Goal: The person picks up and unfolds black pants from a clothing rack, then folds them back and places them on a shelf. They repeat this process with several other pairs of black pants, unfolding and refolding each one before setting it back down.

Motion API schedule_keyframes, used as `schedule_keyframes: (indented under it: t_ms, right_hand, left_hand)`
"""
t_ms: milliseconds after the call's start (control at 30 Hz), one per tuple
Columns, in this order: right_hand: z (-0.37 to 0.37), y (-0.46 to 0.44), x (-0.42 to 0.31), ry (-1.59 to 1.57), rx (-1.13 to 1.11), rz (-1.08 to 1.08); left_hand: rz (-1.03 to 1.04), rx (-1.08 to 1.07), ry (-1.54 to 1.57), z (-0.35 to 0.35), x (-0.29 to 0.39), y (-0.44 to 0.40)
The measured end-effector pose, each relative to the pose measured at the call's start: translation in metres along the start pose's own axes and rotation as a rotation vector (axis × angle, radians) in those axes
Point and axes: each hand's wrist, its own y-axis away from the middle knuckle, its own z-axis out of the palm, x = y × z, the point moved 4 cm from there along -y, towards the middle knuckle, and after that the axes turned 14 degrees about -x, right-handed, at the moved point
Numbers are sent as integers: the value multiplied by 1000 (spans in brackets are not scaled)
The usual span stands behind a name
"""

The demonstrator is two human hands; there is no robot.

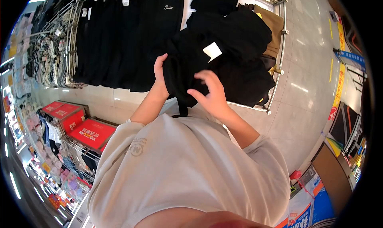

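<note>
A bunched black garment (pixel 181 78) hangs in front of my body at the rack's near edge; its exact kind is hard to make out. At its left side is my left hand (pixel 160 74), with the edge of the cloth in its grip and part of the fingers hidden behind it. My right hand (pixel 211 92) is just to the right, thumb and fingers apart and curved, over or lightly touching the cloth. A white tag (pixel 212 51) lies on the dark fabric beyond my right hand. More folded black clothes (pixel 247 82) are piled to the right.
Black trousers (pixel 131 40) with tags lie or hang side by side at left. A metal rack frame (pixel 284 48) borders the pile, beside a tiled floor (pixel 303 68). Red signs (pixel 93 134) top a lower-left rack. Patterned clothes (pixel 52 56) hang at far left.
</note>
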Motion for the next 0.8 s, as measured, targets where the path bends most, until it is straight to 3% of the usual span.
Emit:
schedule_keyframes:
  t_ms: [33,100,133,233,300,367,400,600,700,767,800]
  right_hand:
    - [8,-5,-3,3,-14,-10]
    - [26,-15,1,-328,68,135]
    - [39,-18,4,-493,-23,208]
    - [49,-32,-16,-322,83,0]
    - [57,-39,-22,-286,97,12]
    - [63,-46,-26,-15,110,-98]
    - [63,-49,-36,-72,161,-157]
    - [98,-37,-71,-80,42,-98]
    - [130,-29,-85,-75,21,-96]
    - [153,-24,-89,-352,-46,-76]
    - [161,-19,-98,-283,1,-158]
  left_hand:
    - [65,-23,-24,9,2,7]
    - [110,-112,-45,24,2,19]
    - [169,-64,-74,24,6,25]
    - [371,20,-161,30,14,44]
    - [489,69,-224,30,19,59]
    - [665,64,-256,28,21,78]
    - [704,116,-252,22,22,88]
    - [699,289,-285,8,17,163]
    - [666,144,-211,7,9,209]
    - [697,84,-202,3,12,253]
    - [741,86,-202,-3,15,281]
